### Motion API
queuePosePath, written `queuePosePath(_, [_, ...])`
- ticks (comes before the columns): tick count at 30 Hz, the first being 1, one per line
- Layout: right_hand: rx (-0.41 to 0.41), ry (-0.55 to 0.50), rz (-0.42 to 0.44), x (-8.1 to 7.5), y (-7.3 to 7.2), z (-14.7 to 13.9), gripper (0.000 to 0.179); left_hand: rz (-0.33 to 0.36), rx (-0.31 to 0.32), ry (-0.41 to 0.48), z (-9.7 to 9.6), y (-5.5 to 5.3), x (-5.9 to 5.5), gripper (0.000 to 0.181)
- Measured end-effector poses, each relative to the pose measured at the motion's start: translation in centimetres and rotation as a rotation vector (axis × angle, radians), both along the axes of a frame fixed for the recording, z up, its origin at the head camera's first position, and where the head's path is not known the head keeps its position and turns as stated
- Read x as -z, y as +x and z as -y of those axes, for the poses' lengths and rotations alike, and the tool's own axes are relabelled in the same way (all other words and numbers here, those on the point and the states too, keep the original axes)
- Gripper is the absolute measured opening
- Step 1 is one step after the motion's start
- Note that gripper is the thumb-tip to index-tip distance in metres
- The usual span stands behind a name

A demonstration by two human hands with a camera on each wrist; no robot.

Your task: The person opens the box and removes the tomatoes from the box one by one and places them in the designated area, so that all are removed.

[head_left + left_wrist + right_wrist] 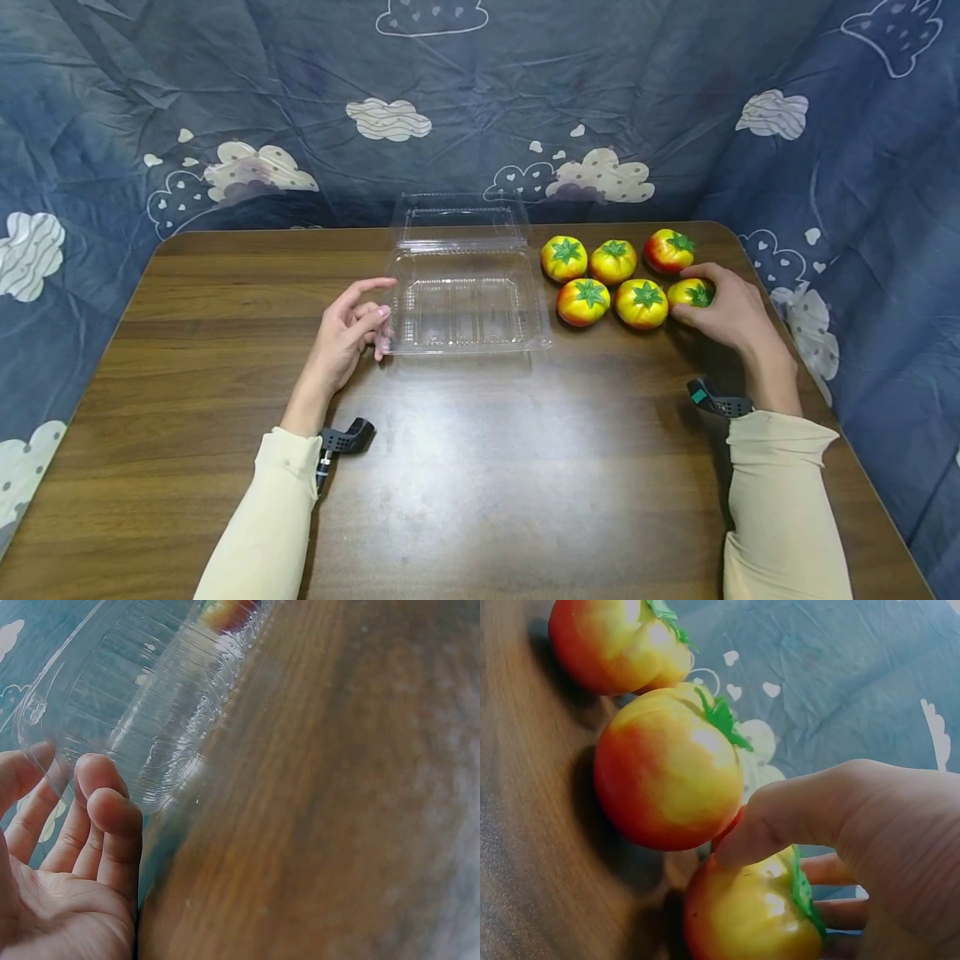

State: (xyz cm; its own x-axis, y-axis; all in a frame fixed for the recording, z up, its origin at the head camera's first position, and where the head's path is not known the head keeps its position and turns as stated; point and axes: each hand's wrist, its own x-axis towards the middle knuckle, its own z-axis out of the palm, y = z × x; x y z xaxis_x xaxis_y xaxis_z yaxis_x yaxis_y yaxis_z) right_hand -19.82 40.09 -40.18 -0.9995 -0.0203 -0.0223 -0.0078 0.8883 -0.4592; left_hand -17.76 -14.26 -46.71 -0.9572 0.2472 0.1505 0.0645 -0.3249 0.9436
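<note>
My left hand (347,333) is at the left edge of a clear plastic clamshell container (465,346), whose lid (461,218) stands open at the back. Its fingers curl about the rim, seen close up in the left wrist view with the container (150,697). At the right, my right hand (731,308) grips a yellow-red toy tomato (686,292) with a green leafy top, the thumb on its near side. In the right wrist view that tomato (750,911) sits under the thumb, and its lower part is cut off by the frame.
Several more toy tomatoes stand in two rows between the container and my right hand, among them a near one (642,305) and a redder one (667,252) at the back. The brown wooden table (480,483) ends at a blue cloud-patterned cloth (480,92).
</note>
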Motion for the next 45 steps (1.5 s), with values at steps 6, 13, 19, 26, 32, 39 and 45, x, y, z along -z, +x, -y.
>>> queuePosePath(6, [0.032,-0.043,-0.071,-0.6,0.4,0.4,0.052,0.003,-0.005,0.004,-0.1,0.1,0.1,0.043])
queuePosePath(13, [0.075,-0.086,-0.158,-1.3,0.6,1.3,0.046,0.008,-0.006,0.002,-0.1,0.1,0.0,0.043])
queuePosePath(19, [0.078,-0.075,-0.232,-1.4,0.6,2.6,0.053,0.007,-0.009,0.002,-0.1,0.2,-0.1,0.043])
queuePosePath(26, [0.011,-0.069,-0.279,-1.3,0.3,4.9,0.066,-0.003,0.006,0.01,-0.1,0.0,0.1,0.043])
queuePosePath(32, [-0.057,-0.025,-0.238,-0.8,0.3,6.9,0.078,0.0,0.004,0.001,-0.1,0.1,0.0,0.043])
queuePosePath(39, [-0.133,0.097,-0.184,0.1,0.2,8.6,0.088,0.002,0.003,0.0,-0.2,0.0,0.0,0.043])
queuePosePath(45, [-0.171,0.201,-0.131,0.5,0.4,9.1,0.087,0.009,0.005,-0.001,-0.2,0.0,0.1,0.043])
